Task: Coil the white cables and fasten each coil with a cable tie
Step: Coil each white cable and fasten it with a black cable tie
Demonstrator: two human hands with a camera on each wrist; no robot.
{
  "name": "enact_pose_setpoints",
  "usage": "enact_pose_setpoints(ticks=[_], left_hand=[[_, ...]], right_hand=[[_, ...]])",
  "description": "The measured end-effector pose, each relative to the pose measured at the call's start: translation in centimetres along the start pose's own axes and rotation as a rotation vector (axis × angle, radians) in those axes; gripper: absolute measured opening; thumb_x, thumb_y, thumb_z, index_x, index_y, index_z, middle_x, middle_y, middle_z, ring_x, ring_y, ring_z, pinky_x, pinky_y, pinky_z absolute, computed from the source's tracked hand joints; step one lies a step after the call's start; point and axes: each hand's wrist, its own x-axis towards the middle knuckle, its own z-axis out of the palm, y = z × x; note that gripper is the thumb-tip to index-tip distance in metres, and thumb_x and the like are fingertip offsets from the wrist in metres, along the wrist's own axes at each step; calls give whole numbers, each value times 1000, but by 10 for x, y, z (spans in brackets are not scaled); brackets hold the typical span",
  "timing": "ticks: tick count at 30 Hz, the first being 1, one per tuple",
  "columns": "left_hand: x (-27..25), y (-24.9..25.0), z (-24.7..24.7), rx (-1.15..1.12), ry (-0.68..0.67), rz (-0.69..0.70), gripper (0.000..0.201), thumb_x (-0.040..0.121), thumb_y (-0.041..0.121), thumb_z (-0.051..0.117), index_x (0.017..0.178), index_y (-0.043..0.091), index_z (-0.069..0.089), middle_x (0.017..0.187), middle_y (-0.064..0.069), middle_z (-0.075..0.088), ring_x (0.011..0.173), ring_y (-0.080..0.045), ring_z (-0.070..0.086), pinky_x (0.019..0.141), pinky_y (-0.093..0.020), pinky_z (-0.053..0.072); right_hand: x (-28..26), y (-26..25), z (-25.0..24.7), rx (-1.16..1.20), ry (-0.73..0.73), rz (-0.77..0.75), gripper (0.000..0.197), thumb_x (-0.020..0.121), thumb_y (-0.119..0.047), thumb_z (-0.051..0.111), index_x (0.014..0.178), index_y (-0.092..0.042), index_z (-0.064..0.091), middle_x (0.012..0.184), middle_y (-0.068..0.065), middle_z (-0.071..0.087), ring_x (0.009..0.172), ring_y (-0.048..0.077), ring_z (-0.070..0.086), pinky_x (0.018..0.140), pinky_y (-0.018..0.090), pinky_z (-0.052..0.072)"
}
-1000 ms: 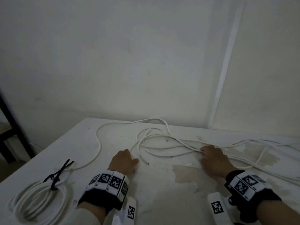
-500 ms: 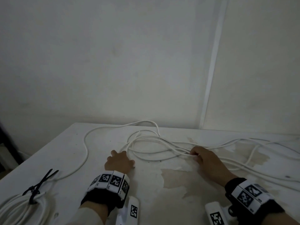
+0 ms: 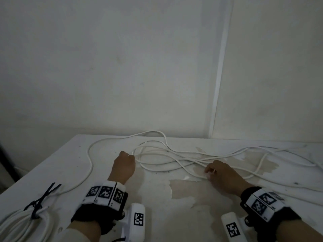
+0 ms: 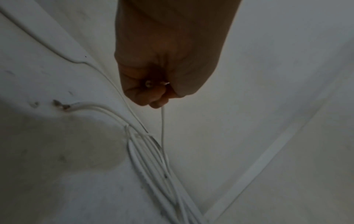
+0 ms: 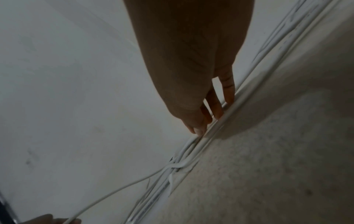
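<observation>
A long loose white cable (image 3: pixel 157 170) sprawls in loops across the far half of the white table (image 3: pixel 153 212). My left hand (image 3: pixel 124 163) is a fist at the left end of the loops. In the left wrist view its curled fingers (image 4: pixel 153 94) grip one strand of the cable (image 4: pixel 162 121), which hangs down from the fist. My right hand (image 3: pixel 220 173) rests its straight fingers (image 5: pixel 216 112) on a bundle of strands (image 5: pixel 191 151) to the right. A finished white coil (image 3: pixel 22 224) bound with a black cable tie (image 3: pixel 42 199) lies at the near left.
The table stands against a pale wall with a vertical white strip (image 3: pixel 218 84). Its left edge drops off beside a dark frame (image 3: pixel 5 163). The top has worn, peeling patches (image 3: pixel 192 191) between my hands. More cable strands trail off toward the right (image 3: pixel 279 154).
My left hand has reached forward to the end of the loops and closed on a strand. My right hand has slid left along the cables. The view has shifted right.
</observation>
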Motion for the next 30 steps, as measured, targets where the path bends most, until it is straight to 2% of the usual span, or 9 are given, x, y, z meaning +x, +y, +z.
enact_pose_setpoints(ticks=[3, 8, 11, 14, 19, 21, 23, 26, 30], left_hand=[[-6, 7, -11, -119, -12, 41, 31, 95, 10, 34, 114, -7, 52, 114, -29, 56, 107, -43, 54, 85, -45, 45], [-19, 16, -23, -264, 24, 166, 27, 94, 10, 34, 73, 15, 51, 68, -1, 48, 68, -21, 44, 56, -30, 31], [-24, 17, -27, -372, 45, 219, 28, 92, 5, 34, 70, 15, 48, 65, 1, 45, 58, -14, 38, 54, -28, 29], [-28, 21, -35, -519, 104, 265, 29, 90, 0, 32, 71, 15, 49, 61, -1, 39, 53, -13, 31, 47, -23, 27], [-35, 30, -50, -582, 176, 325, 30, 90, -2, 31, 72, 15, 49, 61, -2, 38, 50, -8, 32, 47, -20, 27], [-35, 28, -54, -502, 188, 325, 29, 91, 0, 31, 72, 14, 49, 64, -3, 43, 57, -12, 35, 54, -24, 28], [-32, 23, -54, -444, 154, 252, 30, 94, 6, 31, 71, 13, 49, 65, -3, 45, 59, -15, 37, 53, -25, 28], [-35, 19, -50, -418, 36, 161, 30, 94, 10, 33, 72, 12, 52, 62, -3, 41, 55, -17, 34, 49, -27, 26], [-53, 26, -35, -349, 67, 342, 26, 99, 17, 32, 92, 15, 58, 61, 0, 42, 54, -12, 37, 49, -19, 31]], right_hand=[[-3, 6, 0, -16, 15, 11, 6, 86, -20, 54, 89, -25, 53, 98, -1, 50, 92, 16, 51, 77, 23, 34], [-6, 10, 3, -122, 0, -30, 17, 86, -34, 60, 98, -24, 52, 96, -4, 43, 99, 16, 49, 86, 26, 37], [-4, 6, 1, -135, 203, -29, 27, 94, -28, 47, 116, -15, 54, 113, 2, 48, 112, 23, 46, 90, 30, 36], [-2, 10, 3, -320, 92, 97, 37, 99, -27, 30, 134, -19, 37, 136, 4, 41, 122, 24, 40, 96, 33, 34], [-1, 16, -1, -381, 126, 164, 34, 101, -28, 21, 122, -25, 47, 123, 0, 52, 114, 21, 45, 92, 34, 32], [3, 20, -4, -362, 276, 99, 33, 101, -24, 26, 116, -24, 55, 111, 3, 59, 106, 24, 54, 86, 36, 34], [9, 27, -7, -291, 533, -79, 26, 89, -9, 47, 100, -17, 70, 79, 10, 63, 74, 32, 64, 66, 38, 38], [15, 37, -13, -366, 532, -303, 47, 57, 15, 76, 96, -11, 73, 58, 1, 41, 44, 18, 40, 42, 27, 29], [18, 23, -21, -453, 621, -557, 79, 46, 27, 49, 111, -17, 59, 58, 7, 45, 53, 12, 26, 44, 22, 26]])
